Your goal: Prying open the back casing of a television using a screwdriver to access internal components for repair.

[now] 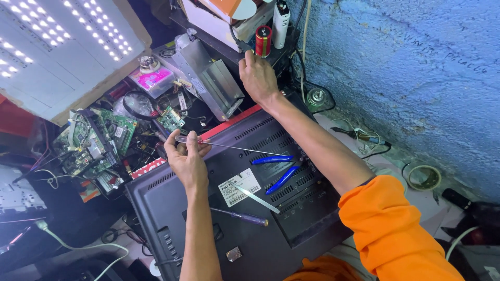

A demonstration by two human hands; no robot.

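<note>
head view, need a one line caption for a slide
Left hand holds a clear-handled screwdriver over a black TV back panel; right hand reaches toward a cluttered shelf.

A white rectangular label (239, 187) with black print and a barcode sits slanted on the dark back of the television (291, 218), centre of the frame. At upper left leans a white lit panel (57, 47) dotted with bright lamps. A small magenta-lidded box (153, 80) lies below it.

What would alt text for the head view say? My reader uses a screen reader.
A person's left hand holds a long screwdriver over a black TV back panel, while the right hand reaches to a cluttered shelf.
</note>
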